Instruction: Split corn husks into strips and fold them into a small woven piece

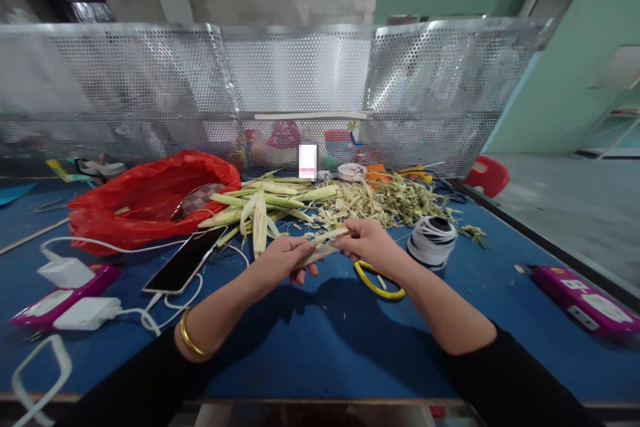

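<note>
A pale strip of corn husk (324,250) is stretched between my two hands above the blue table. My left hand (283,261) pinches its near end between thumb and fingers, with the lower fingers curled beneath. At the other end, my right hand (370,245) grips the strip with its fingertips. Just below the right wrist lies a yellow loop (380,288), perhaps a scissors handle, partly hidden by the forearm. Long green and cream corn husks (260,217) are heaped beyond my left hand. A pile of husk scraps (357,203) spreads behind my right hand.
A white cord spool (433,243) stands right of my right forearm. To the left are a red plastic bag (150,197), a phone (187,263) with white cables, and a purple power strip (65,297). Another purple strip (585,300) lies far right. Perforated metal panels (300,73) close the back.
</note>
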A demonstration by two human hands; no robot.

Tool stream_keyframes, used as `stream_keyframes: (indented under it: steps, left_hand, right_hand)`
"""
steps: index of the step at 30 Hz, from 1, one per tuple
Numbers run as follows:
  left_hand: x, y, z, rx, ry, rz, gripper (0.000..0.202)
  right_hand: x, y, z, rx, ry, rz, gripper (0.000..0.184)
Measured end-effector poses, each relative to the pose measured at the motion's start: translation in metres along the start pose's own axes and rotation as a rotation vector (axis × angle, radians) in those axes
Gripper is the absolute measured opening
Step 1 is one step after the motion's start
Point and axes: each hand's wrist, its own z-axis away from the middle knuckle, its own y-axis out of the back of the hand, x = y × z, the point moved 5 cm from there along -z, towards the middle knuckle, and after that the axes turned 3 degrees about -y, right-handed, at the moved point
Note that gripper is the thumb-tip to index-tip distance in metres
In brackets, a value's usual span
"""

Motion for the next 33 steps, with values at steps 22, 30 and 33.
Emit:
stream_keyframes:
  steps: [22, 30, 33]
  left_hand:
    - [0.007, -0.005, -0.003, 0.061, -0.083, -0.019, 0.026]
    - [-0.005, -0.006, -0.018, 0.137, 0.013, 0.203, 0.026]
    - [-0.011, -0.001, -0.022, 0.170, 0.049, 0.273, 0.024]
  right_hand:
    - [0.004, -0.017, 0.007, 0.079, 0.111, -0.103, 0.012]
    - [0.003, 0.029, 0.012, 0.293, 0.058, 0.433, 0.019]
    - [0.019, 0.037, 0.021, 0.125, -0.136, 1.063, 0.021]
